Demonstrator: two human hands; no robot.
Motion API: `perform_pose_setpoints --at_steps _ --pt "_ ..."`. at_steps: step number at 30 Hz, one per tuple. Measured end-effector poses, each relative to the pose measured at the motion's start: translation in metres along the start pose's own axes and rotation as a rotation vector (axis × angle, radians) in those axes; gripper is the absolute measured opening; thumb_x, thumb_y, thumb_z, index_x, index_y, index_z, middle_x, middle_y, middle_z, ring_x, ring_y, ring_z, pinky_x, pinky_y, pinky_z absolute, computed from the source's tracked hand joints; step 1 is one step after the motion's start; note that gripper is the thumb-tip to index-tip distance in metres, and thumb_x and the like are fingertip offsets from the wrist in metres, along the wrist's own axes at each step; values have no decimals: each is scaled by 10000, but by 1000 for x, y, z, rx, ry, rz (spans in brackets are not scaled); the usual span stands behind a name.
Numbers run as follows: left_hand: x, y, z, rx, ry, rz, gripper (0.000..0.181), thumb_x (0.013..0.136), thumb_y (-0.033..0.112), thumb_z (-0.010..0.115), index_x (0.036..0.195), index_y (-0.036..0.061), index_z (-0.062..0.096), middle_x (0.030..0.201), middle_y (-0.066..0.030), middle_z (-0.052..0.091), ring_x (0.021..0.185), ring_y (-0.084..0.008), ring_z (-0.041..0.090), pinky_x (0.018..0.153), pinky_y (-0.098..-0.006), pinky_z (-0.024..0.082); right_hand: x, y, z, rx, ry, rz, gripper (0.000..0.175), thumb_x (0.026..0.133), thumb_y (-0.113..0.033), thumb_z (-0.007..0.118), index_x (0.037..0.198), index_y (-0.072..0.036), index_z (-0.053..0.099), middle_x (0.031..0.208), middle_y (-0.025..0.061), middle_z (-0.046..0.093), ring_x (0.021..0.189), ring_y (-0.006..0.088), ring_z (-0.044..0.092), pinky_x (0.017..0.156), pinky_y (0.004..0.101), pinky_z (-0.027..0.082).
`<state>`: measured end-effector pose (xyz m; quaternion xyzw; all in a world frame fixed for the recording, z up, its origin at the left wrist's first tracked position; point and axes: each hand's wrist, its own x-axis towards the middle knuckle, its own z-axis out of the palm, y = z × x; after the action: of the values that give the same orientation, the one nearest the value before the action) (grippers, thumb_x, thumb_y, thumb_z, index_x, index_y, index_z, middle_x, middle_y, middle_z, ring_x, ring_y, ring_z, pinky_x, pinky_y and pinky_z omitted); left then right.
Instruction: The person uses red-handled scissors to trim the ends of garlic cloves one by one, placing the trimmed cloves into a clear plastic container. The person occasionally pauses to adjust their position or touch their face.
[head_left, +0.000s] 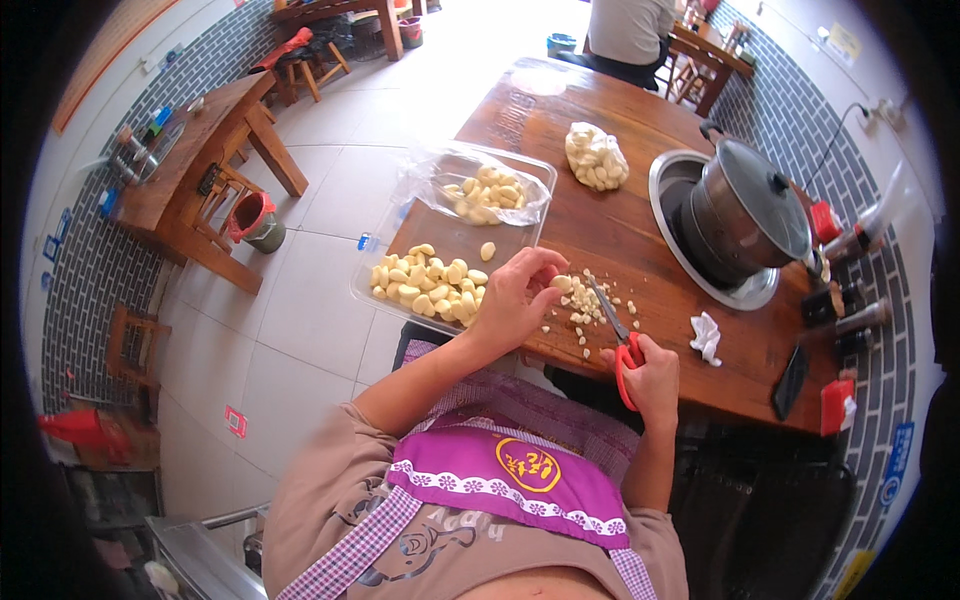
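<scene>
Between the thumb and fingers of my left hand (517, 295) is a peeled garlic clove (560, 283). My right hand (651, 373) grips red-handled scissors (624, 341), whose blades point up and left, close to that clove. Small cut garlic pieces (586, 301) lie scattered on the wooden table (630, 240) around the blade tips. Left of my left hand, a clear plastic tray (551, 184) holds a heap of peeled cloves (431, 283) and one lone clove (487, 250). An open plastic bag of cloves (491, 193) rests at the tray's far end.
A tied bag of garlic (597, 156) sits farther back. To the right stand a lidded pot (739, 210) in a metal basin (664, 169), a crumpled tissue (705, 339) and a black phone (790, 382). A person (630, 37) sits beyond the table; a lined bin (259, 223) stands left.
</scene>
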<state>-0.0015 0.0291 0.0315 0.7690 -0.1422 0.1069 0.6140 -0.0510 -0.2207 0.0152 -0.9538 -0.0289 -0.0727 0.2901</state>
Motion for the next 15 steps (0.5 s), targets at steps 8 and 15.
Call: perform_pose_setpoints --at_steps 8,15 --pt "-17 -5 -89 529 217 130 245 834 -58 653 1042 59 708 986 -125 620 862 -323 660 745 -409 539 20 28 22 -53 245 -154 474 725 -380 901 763 -36 577 676 146 617 634 371 629 574 438 481" --pt "-30 -35 -145 670 214 93 264 824 -25 667 1068 75 686 993 -116 660 937 -339 659 802 -425 539 19 46 33 49 240 -139 396 732 -242 910 829 -25 594 699 147 622 621 327 627 583 409 487"
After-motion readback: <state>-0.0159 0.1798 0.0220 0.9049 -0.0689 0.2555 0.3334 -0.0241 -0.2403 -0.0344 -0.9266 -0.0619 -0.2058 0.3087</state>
